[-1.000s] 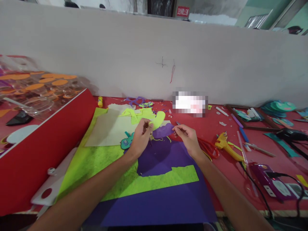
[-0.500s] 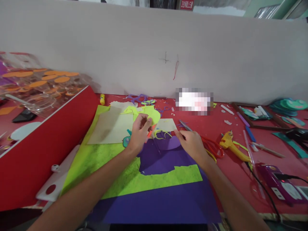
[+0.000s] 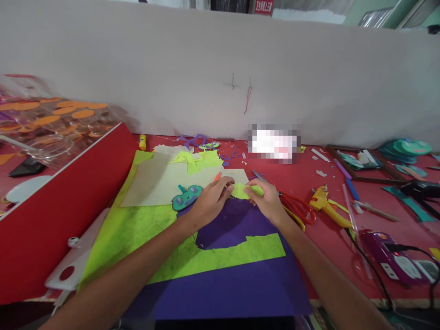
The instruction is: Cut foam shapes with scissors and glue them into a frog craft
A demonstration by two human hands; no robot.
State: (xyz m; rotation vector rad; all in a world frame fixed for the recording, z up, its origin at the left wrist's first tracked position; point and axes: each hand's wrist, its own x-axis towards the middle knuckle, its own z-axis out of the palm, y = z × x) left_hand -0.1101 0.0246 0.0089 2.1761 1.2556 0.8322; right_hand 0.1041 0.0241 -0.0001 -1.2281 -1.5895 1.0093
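Over the purple sheet point(image 3: 227, 293), a small yellow-green felt or paper cutout point(image 3: 239, 190) is stretched between my two hands. My left hand point(image 3: 217, 197) pinches its left side, with an orange tip poking up behind the fingers. At its right side, the thumb and fingers of my right hand point(image 3: 267, 200) are closed on it. Left of my left hand lies a teal cloud-shaped cutout point(image 3: 185, 198) with a drawn face. A large yellow-green sheet point(image 3: 134, 238) with a ragged notch lies on the purple one. Red-handled scissors point(image 3: 299, 208) lie beyond my right wrist.
A yellow glue gun point(image 3: 326, 206) and a purple power strip point(image 3: 395, 259) with cables are on the right. A brown frame point(image 3: 371, 176) holds small scraps. A red divider point(image 3: 68, 201) borders the left side. Pale paper point(image 3: 151, 185) and yellow-green scraps point(image 3: 199, 160) lie ahead.
My left hand has brought the yellow-green cutout down and right, and my right hand now grips it too. The teal cutout shows more fully; the view has shifted slightly.
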